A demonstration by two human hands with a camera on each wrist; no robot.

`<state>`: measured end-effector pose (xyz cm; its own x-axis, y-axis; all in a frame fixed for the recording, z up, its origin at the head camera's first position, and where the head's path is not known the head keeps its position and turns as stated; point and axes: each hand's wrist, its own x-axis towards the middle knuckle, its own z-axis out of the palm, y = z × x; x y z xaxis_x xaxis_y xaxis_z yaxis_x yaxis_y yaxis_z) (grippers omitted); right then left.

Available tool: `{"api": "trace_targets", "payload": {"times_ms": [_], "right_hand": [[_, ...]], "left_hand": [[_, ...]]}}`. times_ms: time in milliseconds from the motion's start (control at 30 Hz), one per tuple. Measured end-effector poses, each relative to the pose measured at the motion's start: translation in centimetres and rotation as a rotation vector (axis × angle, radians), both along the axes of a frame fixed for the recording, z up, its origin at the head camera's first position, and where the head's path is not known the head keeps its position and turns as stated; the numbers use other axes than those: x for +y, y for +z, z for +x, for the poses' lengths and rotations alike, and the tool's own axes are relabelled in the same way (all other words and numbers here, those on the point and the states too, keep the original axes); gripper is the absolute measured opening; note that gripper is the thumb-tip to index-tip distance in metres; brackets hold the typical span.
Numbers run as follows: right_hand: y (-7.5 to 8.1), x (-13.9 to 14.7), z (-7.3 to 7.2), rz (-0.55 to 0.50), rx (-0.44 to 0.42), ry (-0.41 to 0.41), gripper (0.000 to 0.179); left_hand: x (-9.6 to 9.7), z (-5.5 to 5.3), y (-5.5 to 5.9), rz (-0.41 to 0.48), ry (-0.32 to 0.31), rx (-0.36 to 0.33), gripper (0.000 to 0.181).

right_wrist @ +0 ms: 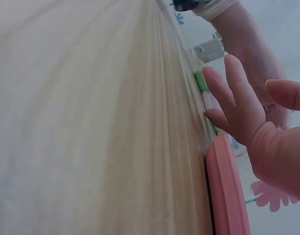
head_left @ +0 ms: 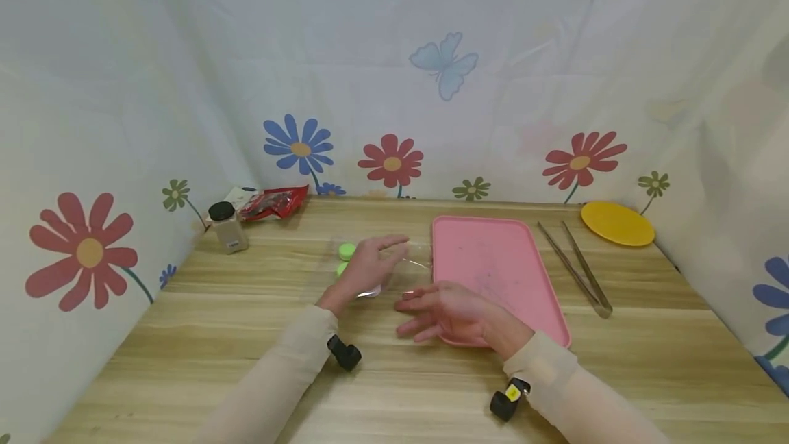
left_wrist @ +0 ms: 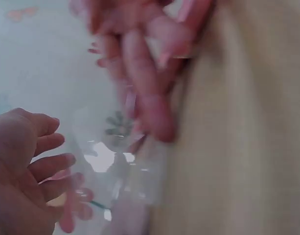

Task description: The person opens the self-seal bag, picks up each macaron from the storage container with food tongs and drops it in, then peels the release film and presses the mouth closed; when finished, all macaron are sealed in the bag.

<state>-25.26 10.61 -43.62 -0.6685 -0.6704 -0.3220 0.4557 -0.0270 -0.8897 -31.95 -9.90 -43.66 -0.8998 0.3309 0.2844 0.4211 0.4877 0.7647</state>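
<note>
My left hand [head_left: 372,266] is over several green round things [head_left: 347,251], its fingers reaching right and loosely extended. Part of that group is hidden under the hand. Close by its fingertips lies a thin clear plastic piece [head_left: 418,264], which shines with glare in the left wrist view. My right hand [head_left: 453,314] hovers at the near left part of a pink tray [head_left: 499,259], palm turned inward and fingers spread. Neither hand's fingers curl round anything. In the left wrist view the right hand is blurred.
Metal tongs [head_left: 582,273] lie right of the tray, with a yellow plate [head_left: 618,223] beyond them. At the back left stand a black-capped jar [head_left: 229,228] and a red packet [head_left: 277,202]. A flower-printed cloth [head_left: 382,74] surrounds the wooden table [head_left: 394,389].
</note>
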Motion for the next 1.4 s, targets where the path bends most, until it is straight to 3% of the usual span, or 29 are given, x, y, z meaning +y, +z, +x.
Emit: {"api": "trace_targets", "payload": {"times_ms": [133, 267, 400, 500, 600, 767, 867, 1033, 1133, 1233, 1333, 1400], "right_hand": [[0.1, -0.2, -0.1, 0.005, 0.002, 0.003, 0.051], [0.1, -0.4, -0.3, 0.009, 0.011, 0.004, 0.052], [0.0, -0.4, 0.2, 0.019, 0.019, 0.002, 0.054], [-0.1, -0.3, 0.4, 0.016, 0.027, 0.029, 0.055], [-0.1, -0.3, 0.5, -0.004, 0.028, 0.046, 0.056], [0.3, -0.1, 0.2, -0.006, 0.027, 0.030, 0.054], [0.6, 0.6, -0.2, 0.067, 0.114, 0.050, 0.052], [2.2, 2.0, -1.9, 0.311, 0.430, 0.099, 0.045], [3.3, 2.9, -3.1, 0.413, 0.551, 0.123, 0.040], [3.9, 3.6, -4.0, 0.476, 0.613, 0.126, 0.032], [4.0, 3.6, -4.9, 0.542, 0.703, 0.126, 0.024], [4.0, 3.3, -5.4, 0.585, 0.785, 0.128, 0.020]], "left_hand": [[-0.8, -1.1, 2.5, -0.025, -0.001, -0.030, 0.036], [-0.6, -4.0, 4.5, -0.313, -0.106, -0.063, 0.035], [0.4, -6.9, 4.8, -0.626, -0.160, -0.094, 0.038], [1.0, -8.2, 4.1, -0.742, -0.166, -0.137, 0.036], [0.9, -8.9, 3.4, -0.762, -0.169, -0.210, 0.031], [-0.5, -10.0, 2.9, -0.676, -0.212, -0.228, 0.013], [-2.4, -10.5, 2.4, -0.611, -0.258, -0.261, 0.016], [-6.7, -9.3, 1.3, -0.459, -0.235, -0.364, 0.015], [-8.7, -7.2, 1.0, -0.309, -0.220, -0.501, 0.013], [-10.1, -4.8, 0.9, -0.164, -0.246, -0.633, 0.015], [-11.3, -2.7, 0.7, -0.065, -0.265, -0.701, 0.016], [-11.9, -1.8, 0.7, -0.017, -0.257, -0.710, 0.017]]}}
